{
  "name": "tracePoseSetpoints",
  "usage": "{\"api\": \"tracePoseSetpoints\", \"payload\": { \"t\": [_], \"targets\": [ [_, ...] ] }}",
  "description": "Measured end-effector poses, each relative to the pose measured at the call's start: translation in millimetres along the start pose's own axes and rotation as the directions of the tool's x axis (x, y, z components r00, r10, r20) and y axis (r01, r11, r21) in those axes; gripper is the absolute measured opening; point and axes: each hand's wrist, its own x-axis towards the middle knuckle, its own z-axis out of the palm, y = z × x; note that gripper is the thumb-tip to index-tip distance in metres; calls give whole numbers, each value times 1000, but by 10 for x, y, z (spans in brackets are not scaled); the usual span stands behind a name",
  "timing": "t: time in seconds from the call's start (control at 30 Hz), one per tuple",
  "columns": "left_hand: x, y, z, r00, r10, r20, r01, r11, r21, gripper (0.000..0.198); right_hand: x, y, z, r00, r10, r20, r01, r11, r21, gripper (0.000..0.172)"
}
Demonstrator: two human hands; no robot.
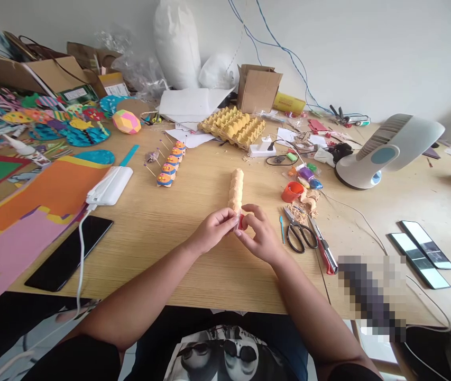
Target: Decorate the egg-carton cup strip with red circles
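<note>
In front of me on the table, my left hand is closed, pinching a small clear packet with red material in it. The fingertips of my right hand are curled against the same packet from the other side. Whether the red stuff is modelling clay I cannot tell for sure. Just beyond my fingers lies a bumpy, peach-coloured strip, its near end close to my left hand. Farther left stands a finished-looking painted caterpillar in orange and blue segments, with sticks beside it.
Black-handled scissors, a red utility knife, a blue stick tool and a red tape ring lie to the right. Behind are a yellow egg tray and a white fan. Left lie a power bank and a phone.
</note>
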Motion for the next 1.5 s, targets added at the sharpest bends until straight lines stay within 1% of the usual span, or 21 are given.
{"api": "tracePoseSetpoints", "payload": {
  "t": [0.03, 0.1, 0.2, 0.3, 0.5, 0.6, 0.67, 0.77, 0.83, 0.9, 1.03, 1.13, 1.23, 1.33, 1.37, 1.43, 1.5],
  "targets": [
    [-4, -8, 16, 1000, 0, 24, 0, 1000, -6, 30, 2, -9, 20, 1000, 15, 15, -16, 998, 55, 25],
    [-7, -25, 38, 998, 7, 69, -6, 1000, -19, 27, 9, -19, 50, 998, 30, 50, -35, 994, 105, 25],
    [3, -43, 39, 994, 4, 109, 0, 999, -42, 24, 18, -18, 62, 998, 16, 68, -20, 998, 66, 27],
    [15, -45, 11, 995, -12, 100, 15, 999, -28, 23, 24, -11, 55, 998, -24, 51, 23, 1000, 16, 28],
    [2, -1, -19, 998, 6, 58, -15, 987, 158, 21, 32, -13, 38, 999, -43, 16, 44, 998, -47, 22],
    [5, 4, -25, 998, 18, 64, -30, 980, 197, 22, 31, -13, 29, 999, -42, 22, 43, 998, -36, 16],
    [16, -2, -36, 997, 10, 77, -22, 986, 165, 23, 28, -6, 23, 999, -38, 31, 38, 999, 1, 14],
    [36, -17, -56, 995, -31, 96, 27, 999, 41, 26, 25, 12, 13, 998, -25, 51, 20, 995, 94, 12],
    [46, -28, -66, 993, -66, 102, 69, 997, -24, 27, 28, 18, 1, 998, -9, 70, -4, 985, 173, 11],
    [52, -40, -72, 991, -90, 97, 95, 994, -52, 28, 35, 13, -18, 995, 20, 93, -44, 965, 258, 12],
    [54, -45, -68, 992, -88, 95, 95, 993, -75, 30, 46, 1, -48, 989, 76, 130, -121, 917, 380, 18],
    [45, -23, -52, 993, -66, 97, 72, 996, -54, 31, 34, 37, -21, 981, 124, 148, -177, 882, 436, 21],
    [32, -2, -27, 994, -44, 97, 46, 999, -20, 31, 9, 102, 58, 969, 212, 127, -247, 822, 514, 21],
    [19, 5, 0, 995, -30, 95, 30, 1000, 7, 30, -9, 137, 139, 944, 308, 120, -318, 747, 583, 25],
    [13, 7, 9, 995, -26, 95, 24, 999, 23, 30, -11, 133, 157, 936, 333, 113, -333, 737, 588, 26],
    [1, 14, 27, 997, 3, 83, -10, 996, 92, 28, -12, 106, 175, 933, 353, 69, -331, 768, 548, 26],
    [-13, 22, 42, 995, 75, 64, -88, 968, 233, 25, -12, 64, 174, 950, 311, -19, -273, 860, 432, 22]
  ]
}}
